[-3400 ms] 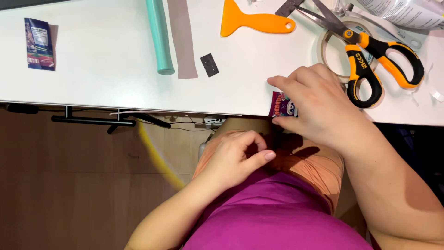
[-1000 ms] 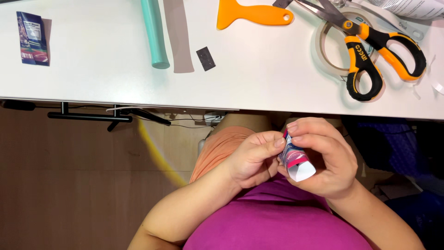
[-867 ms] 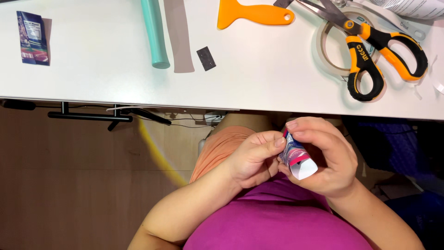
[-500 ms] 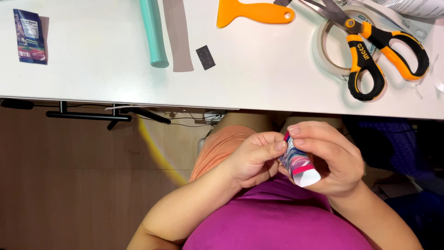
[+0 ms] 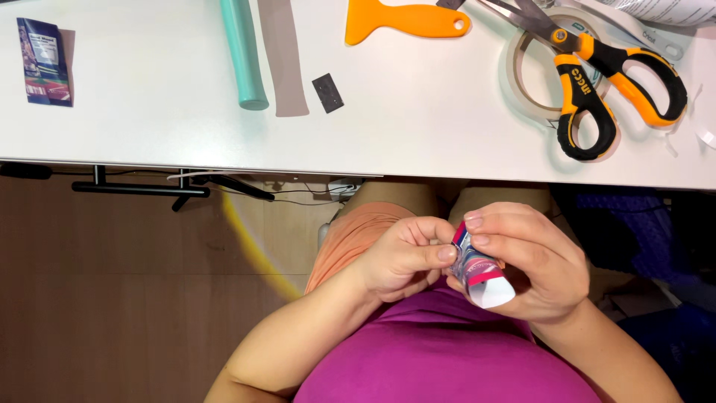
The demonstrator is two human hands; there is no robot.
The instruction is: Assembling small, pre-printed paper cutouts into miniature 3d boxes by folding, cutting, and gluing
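Both hands gripping 1 small packet (image 5: 477, 269) below table edge (image 5: 298, 160): R hand (image 5: 533, 265) cradling, L hand (image 5: 403, 257) pinching its top end, long axis tilting toward L.

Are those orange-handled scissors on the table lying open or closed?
Closed, mostly: the scissors lie flat on the table, blades together, handles nearly touching.

Bright even overhead light, white table (image 5: 149, 134) glaring slightly, short soft shadows, sharp focus, dim underneath.

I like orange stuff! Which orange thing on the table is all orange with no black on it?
The flat scraper at the top; the scissors have black on their handles.
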